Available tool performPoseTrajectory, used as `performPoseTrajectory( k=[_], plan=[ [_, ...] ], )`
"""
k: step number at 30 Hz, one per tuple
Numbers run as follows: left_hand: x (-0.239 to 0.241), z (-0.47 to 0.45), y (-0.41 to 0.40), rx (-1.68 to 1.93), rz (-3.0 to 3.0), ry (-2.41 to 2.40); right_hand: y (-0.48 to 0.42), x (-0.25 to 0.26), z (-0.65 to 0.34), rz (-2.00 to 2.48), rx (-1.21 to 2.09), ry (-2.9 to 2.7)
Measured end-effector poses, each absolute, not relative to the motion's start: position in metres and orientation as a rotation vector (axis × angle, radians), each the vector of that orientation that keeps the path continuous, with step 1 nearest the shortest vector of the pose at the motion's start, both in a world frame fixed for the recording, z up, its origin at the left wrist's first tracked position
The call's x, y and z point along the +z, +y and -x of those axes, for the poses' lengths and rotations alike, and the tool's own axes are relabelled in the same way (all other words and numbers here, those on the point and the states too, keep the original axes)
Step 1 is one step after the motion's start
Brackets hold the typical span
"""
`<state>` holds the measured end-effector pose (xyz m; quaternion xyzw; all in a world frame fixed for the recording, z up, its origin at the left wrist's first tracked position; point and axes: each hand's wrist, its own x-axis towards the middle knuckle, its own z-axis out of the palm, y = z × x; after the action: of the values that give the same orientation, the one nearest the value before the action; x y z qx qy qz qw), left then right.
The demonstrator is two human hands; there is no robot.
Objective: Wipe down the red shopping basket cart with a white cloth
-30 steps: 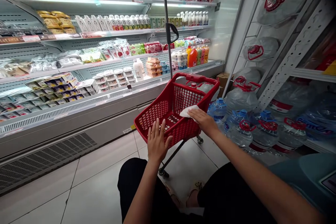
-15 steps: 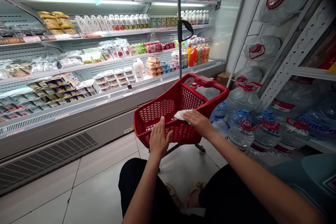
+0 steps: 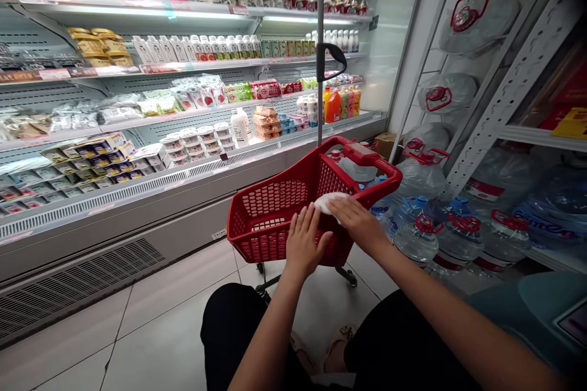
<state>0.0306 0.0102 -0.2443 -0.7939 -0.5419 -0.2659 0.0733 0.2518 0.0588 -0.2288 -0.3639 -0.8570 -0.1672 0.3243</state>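
Observation:
A small red shopping cart (image 3: 266, 248) with a perforated plastic basket stands in front of my knees. My right hand (image 3: 362, 224) presses a white cloth (image 3: 324, 201) against the near upper rim of the basket, toward the handle end. Fingers spread slightly and fairly straight, my left hand (image 3: 304, 246) rests along the near side of the basket, just left of the cloth, and grips nothing. The cart's handle (image 3: 367, 156) rises at its right end. The underside of the cloth is hidden.
A refrigerated case (image 3: 202, 226) with dairy cups, bottles and packets runs behind the cart. Large water bottles (image 3: 415, 238) stand close on the right beside a metal rack (image 3: 486, 128). A grey pole (image 3: 320, 104) with a black handle rises behind the cart. A teal object (image 3: 527, 305) sits at lower right.
My left hand has slid right along the basket side, closer to my right hand. The cloth and right hand have shifted slightly right. The view has also moved a little.

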Motion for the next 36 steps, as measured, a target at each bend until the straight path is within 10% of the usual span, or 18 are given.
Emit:
performPoseTrajectory(
  k=[36],
  plan=[
    [-0.189, -0.016, 0.048, -0.903, 2.442, -1.526, 0.069, -0.156, -0.291, 0.692, -0.097, -2.346]
  ],
)
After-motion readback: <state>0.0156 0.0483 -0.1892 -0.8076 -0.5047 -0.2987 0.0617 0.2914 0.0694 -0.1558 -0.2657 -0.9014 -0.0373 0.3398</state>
